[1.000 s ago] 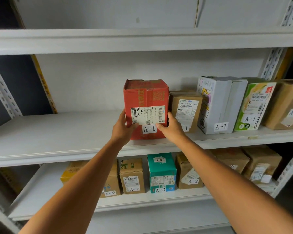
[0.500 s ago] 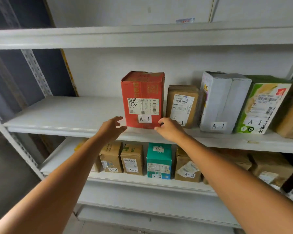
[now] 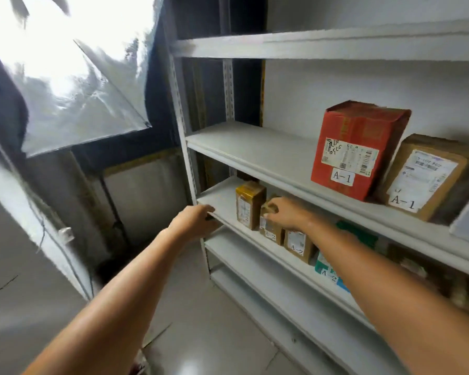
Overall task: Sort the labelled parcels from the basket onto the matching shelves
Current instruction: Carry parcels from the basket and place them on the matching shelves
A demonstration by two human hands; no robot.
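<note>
Head camera: the left hand point(image 3: 194, 224), loosely curled and empty, hangs at the A-2 shelf point(image 3: 222, 201) corner; the right hand point(image 3: 287, 215), likewise empty, hovers over a brown A-2 parcel point(image 3: 270, 231).

White shelf point(image 3: 255, 150) bearing red box point(image 3: 358, 150), brown parcel point(image 3: 423, 177) just right of it; A-2 parcels point(image 3: 298, 244) on lower shelf point(image 3: 220, 200) beneath.
</note>
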